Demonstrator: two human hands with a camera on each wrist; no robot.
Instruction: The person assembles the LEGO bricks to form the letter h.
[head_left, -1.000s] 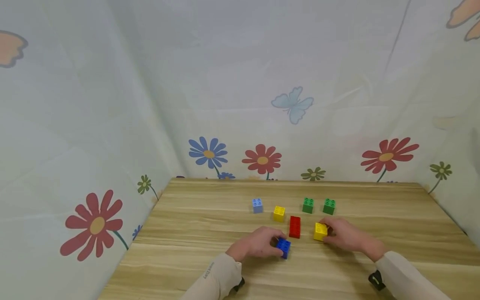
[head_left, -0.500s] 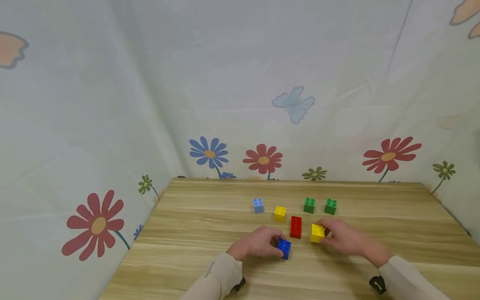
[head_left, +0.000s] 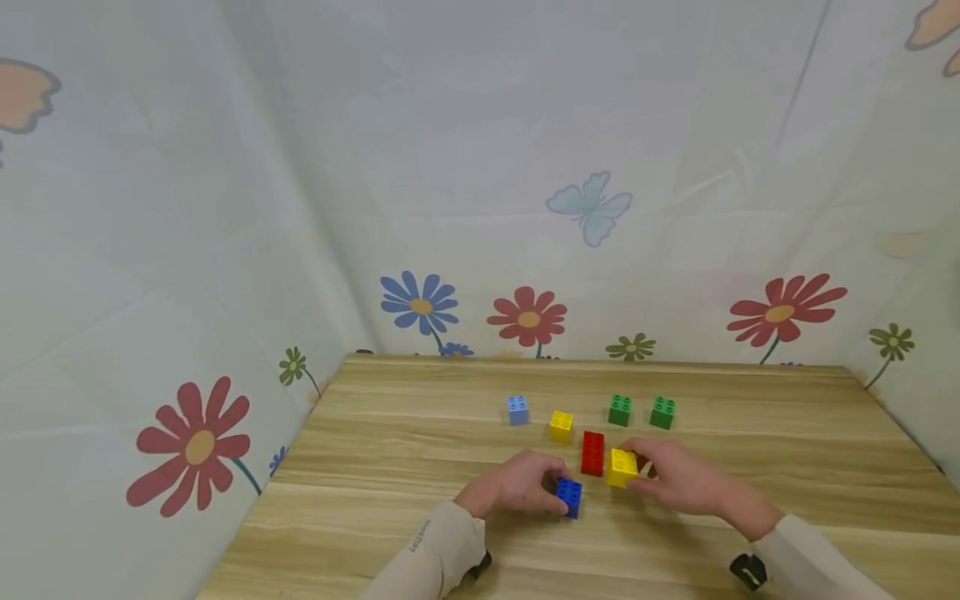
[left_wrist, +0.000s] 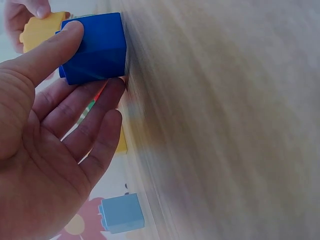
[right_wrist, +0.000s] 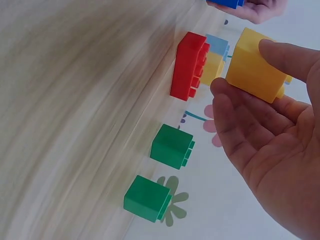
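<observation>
Between thumb and fingers my left hand [head_left: 525,483] pinches a dark blue toy brick [head_left: 569,497] at the front middle of the table; in the left wrist view its blue side [left_wrist: 97,50] faces the camera. My right hand [head_left: 686,477] grips a yellow brick [head_left: 622,468], which the right wrist view shows raised off the tabletop, thumb on one side and fingers on the other. A red long brick [head_left: 592,454] lies just behind and between the two held bricks, touched by neither hand.
Behind stand a light blue brick [head_left: 517,410], a second yellow brick [head_left: 561,427] and two green bricks [head_left: 619,410], spaced apart on the wooden table [head_left: 390,433]. A flower-printed cloth [head_left: 465,208] hangs along the table's back and sides.
My right hand has carried the yellow brick leftward, closer to the dark blue brick and the red one. The left hand and its brick have stayed nearly still.
</observation>
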